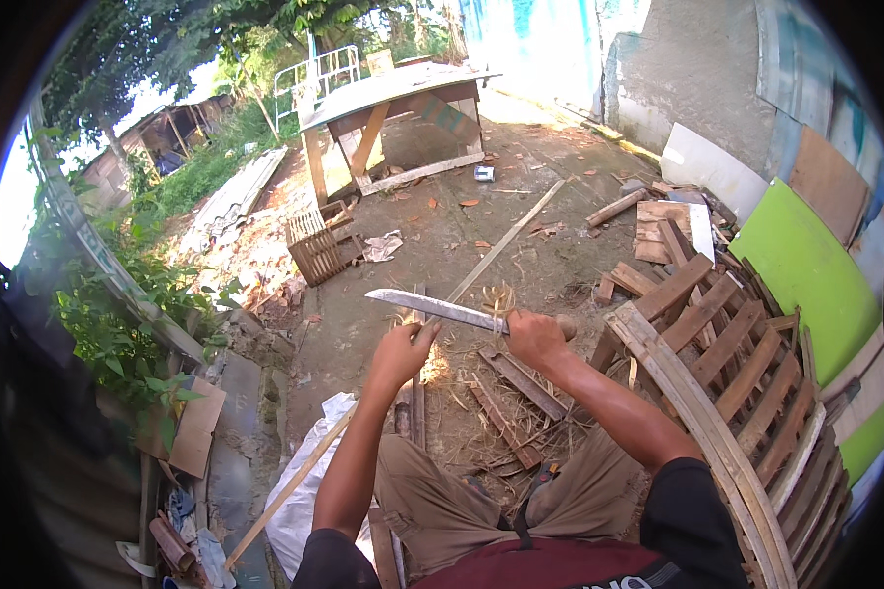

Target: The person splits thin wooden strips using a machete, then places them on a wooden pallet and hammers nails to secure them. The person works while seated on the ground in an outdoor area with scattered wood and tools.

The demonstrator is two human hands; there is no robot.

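Head view shows a long machete with a worn grey steel blade (pixel 437 307) held crosswise in front of the person, its tip to the left and its handle to the right. The right hand (pixel 535 339) is wrapped firmly round the handle, whose rounded wooden butt sticks out past the fist. The left hand (pixel 401 351) sits just below the blade, fingers curled and thumb laid forward, gripping a long, thin, pale strip of wood (pixel 509 239); the exact contact is partly hidden. The strip slants away to the upper right over the bare ground, crossing behind the blade, and beside the right hand hang curly straw-coloured shavings (pixel 501 297). More shavings lie between the knees of the brown cloth trousers (pixel 432 481), among dark, narrow lengths of wood (pixel 503 422). Low on the left spreads a crumpled white sack (pixel 290 535). To the right leans a large brown slatted wooden frame with pale curved edge beams (pixel 707 437), near a flat bright-green panel (pixel 810 280). Ahead, a small brown slatted wooden crate (pixel 314 243) lies tipped near a rough wooden table with a pale top (pixel 393 93)
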